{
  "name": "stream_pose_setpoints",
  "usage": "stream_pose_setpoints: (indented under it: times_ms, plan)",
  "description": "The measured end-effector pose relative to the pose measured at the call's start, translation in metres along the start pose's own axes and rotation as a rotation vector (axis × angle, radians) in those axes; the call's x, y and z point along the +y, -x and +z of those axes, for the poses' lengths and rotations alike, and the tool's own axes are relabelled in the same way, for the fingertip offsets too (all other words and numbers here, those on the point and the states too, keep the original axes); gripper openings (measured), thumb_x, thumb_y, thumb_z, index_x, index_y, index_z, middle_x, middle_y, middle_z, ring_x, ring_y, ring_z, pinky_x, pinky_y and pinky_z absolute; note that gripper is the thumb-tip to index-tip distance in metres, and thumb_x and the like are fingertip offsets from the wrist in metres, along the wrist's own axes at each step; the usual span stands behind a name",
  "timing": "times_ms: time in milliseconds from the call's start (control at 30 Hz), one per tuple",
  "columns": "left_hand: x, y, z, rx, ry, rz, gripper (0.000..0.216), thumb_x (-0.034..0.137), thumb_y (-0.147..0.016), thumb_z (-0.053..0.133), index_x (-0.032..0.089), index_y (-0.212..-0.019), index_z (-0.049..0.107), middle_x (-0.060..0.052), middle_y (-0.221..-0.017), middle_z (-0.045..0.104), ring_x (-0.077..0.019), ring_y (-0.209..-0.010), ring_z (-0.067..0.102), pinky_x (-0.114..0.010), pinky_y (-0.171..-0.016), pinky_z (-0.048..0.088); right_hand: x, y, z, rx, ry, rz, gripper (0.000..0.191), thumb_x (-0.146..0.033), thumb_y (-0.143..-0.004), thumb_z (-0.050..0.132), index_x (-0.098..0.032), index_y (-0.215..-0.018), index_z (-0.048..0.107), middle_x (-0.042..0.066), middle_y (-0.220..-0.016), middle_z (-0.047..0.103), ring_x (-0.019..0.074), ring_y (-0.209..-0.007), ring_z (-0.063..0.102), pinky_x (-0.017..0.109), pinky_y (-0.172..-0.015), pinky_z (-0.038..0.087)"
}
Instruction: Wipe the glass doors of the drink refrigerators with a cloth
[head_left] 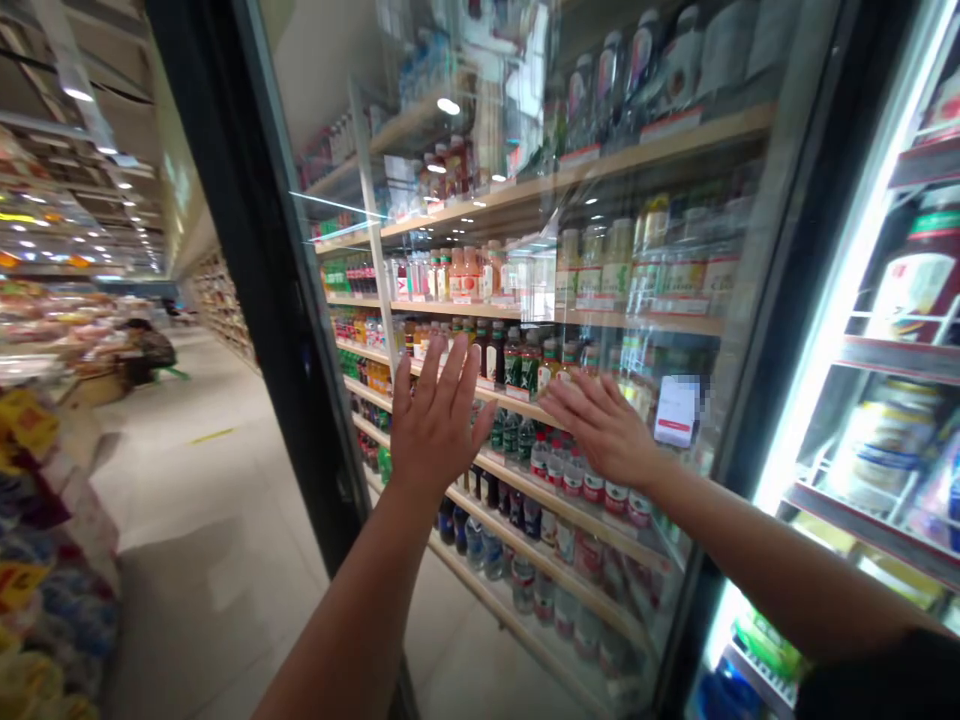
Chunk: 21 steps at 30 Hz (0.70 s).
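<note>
My left hand [435,420] is raised with its fingers spread and lies flat against the glass door [525,560] of a shop cooler. My right hand [600,425] is flat on the same pane just to the right, fingers stretched out toward the left. Neither hand holds anything. The door stands swung out at an angle, its black frame [262,300] on the left. The glass mirrors wooden shelves of bottled drinks [525,370].
The open cooler [900,400] at right shows lit wire shelves with bottles and cans. A pale floor aisle [202,480] runs off to the left. Packaged goods [45,560] are stacked at the left edge. A person [150,350] is far down the aisle.
</note>
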<state>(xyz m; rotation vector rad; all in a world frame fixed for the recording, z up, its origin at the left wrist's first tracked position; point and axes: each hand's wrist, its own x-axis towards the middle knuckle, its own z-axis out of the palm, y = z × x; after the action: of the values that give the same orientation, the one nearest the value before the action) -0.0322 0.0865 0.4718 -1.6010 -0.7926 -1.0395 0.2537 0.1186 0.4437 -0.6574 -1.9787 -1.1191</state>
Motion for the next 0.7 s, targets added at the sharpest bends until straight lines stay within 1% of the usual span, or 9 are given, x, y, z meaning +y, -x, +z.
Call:
stream_pose_setpoints:
  times_ms: [67, 133, 200, 267, 333, 433, 500, 600, 700]
  plan:
    - [-0.001, 0.001, 0.002, 0.005, -0.005, 0.007, 0.082, 0.036, -0.100, 0.064, 0.012, -0.167, 0.025, -0.017, -0.163, 0.043, -0.0313, -0.161, 0.021, -0.053, -0.133, 0.011, 0.014, 0.003, -0.002, 0.047, 0.011, 0.073, 0.084, -0.008, -0.100, 0.049, -0.038, -0.169, 0.013, 0.000, -0.169, 0.042, 0.0229, -0.162, 0.025, 0.052, -0.133, 0.025]
    - [-0.002, 0.002, 0.004, 0.007, -0.005, 0.005, 0.081, 0.036, -0.100, 0.063, 0.013, -0.167, 0.024, -0.017, -0.163, 0.043, -0.0316, -0.160, 0.023, -0.053, -0.133, 0.012, 0.030, 0.005, -0.003, 0.189, 0.023, 0.251, 0.078, -0.013, -0.103, 0.046, -0.041, -0.169, 0.015, 0.000, -0.171, 0.037, 0.0268, -0.162, 0.025, 0.058, -0.130, 0.029]
    - [-0.002, 0.002, 0.005, 0.001, 0.011, -0.011, 0.080, 0.035, -0.100, 0.062, 0.015, -0.168, 0.024, -0.016, -0.164, 0.042, -0.0319, -0.160, 0.024, -0.054, -0.133, 0.011, 0.036, 0.011, 0.000, 0.285, 0.028, 0.353, 0.073, -0.016, -0.105, 0.043, -0.040, -0.169, 0.017, 0.001, -0.174, 0.032, 0.0303, -0.163, 0.023, 0.063, -0.127, 0.032]
    - [-0.002, 0.001, 0.007, -0.003, 0.025, -0.028, 0.078, 0.035, -0.101, 0.061, 0.016, -0.168, 0.025, -0.016, -0.164, 0.042, -0.0322, -0.159, 0.026, -0.055, -0.133, 0.010, 0.028, 0.021, 0.006, 0.274, 0.025, 0.357, 0.072, -0.017, -0.105, 0.042, -0.038, -0.169, 0.017, 0.003, -0.174, 0.031, 0.0314, -0.163, 0.022, 0.063, -0.127, 0.032]
    - [-0.004, 0.001, 0.007, 0.010, 0.019, -0.025, 0.077, 0.036, -0.101, 0.061, 0.016, -0.167, 0.027, -0.016, -0.164, 0.042, -0.0322, -0.159, 0.026, -0.055, -0.133, 0.010, 0.016, 0.032, 0.010, 0.181, 0.009, 0.268, 0.074, -0.015, -0.104, 0.044, -0.037, -0.169, 0.017, 0.003, -0.172, 0.035, 0.0293, -0.163, 0.023, 0.059, -0.129, 0.031]
    - [-0.005, 0.011, 0.006, 0.072, -0.015, 0.001, 0.075, 0.031, -0.100, 0.062, 0.018, -0.166, 0.030, -0.014, -0.163, 0.044, -0.0303, -0.159, 0.027, -0.051, -0.132, 0.020, 0.015, 0.036, 0.008, 0.097, 0.007, 0.164, 0.076, -0.013, -0.103, 0.047, -0.040, -0.168, 0.018, 0.000, -0.169, 0.041, 0.0262, -0.162, 0.027, 0.055, -0.131, 0.028]
    - [-0.004, 0.027, 0.004, 0.097, -0.034, -0.011, 0.074, 0.027, -0.099, 0.063, 0.020, -0.166, 0.032, -0.013, -0.162, 0.047, -0.0286, -0.158, 0.029, -0.047, -0.130, 0.026, 0.028, 0.029, 0.003, 0.146, 0.012, 0.220, 0.075, -0.015, -0.103, 0.046, -0.041, -0.168, 0.018, -0.001, -0.172, 0.036, 0.0275, -0.162, 0.025, 0.058, -0.131, 0.027]
    - [0.005, 0.061, 0.002, 0.037, -0.060, -0.083, 0.075, 0.024, -0.098, 0.065, 0.018, -0.166, 0.033, -0.015, -0.162, 0.045, -0.0287, -0.160, 0.026, -0.046, -0.131, 0.022, 0.040, 0.017, 0.001, 0.241, 0.003, 0.336, 0.073, -0.017, -0.105, 0.044, -0.041, -0.168, 0.017, -0.002, -0.175, 0.027, 0.0297, -0.163, 0.020, 0.061, -0.130, 0.028]
    - [0.014, 0.085, 0.002, -0.004, -0.063, -0.127, 0.075, 0.025, -0.098, 0.065, 0.017, -0.166, 0.032, -0.016, -0.163, 0.043, -0.0301, -0.161, 0.020, -0.049, -0.133, 0.014, 0.019, 0.022, 0.009, 0.252, 0.006, 0.407, 0.073, -0.020, -0.105, 0.046, -0.038, -0.169, 0.016, -0.001, -0.177, 0.022, 0.0321, -0.164, 0.017, 0.064, -0.130, 0.026]
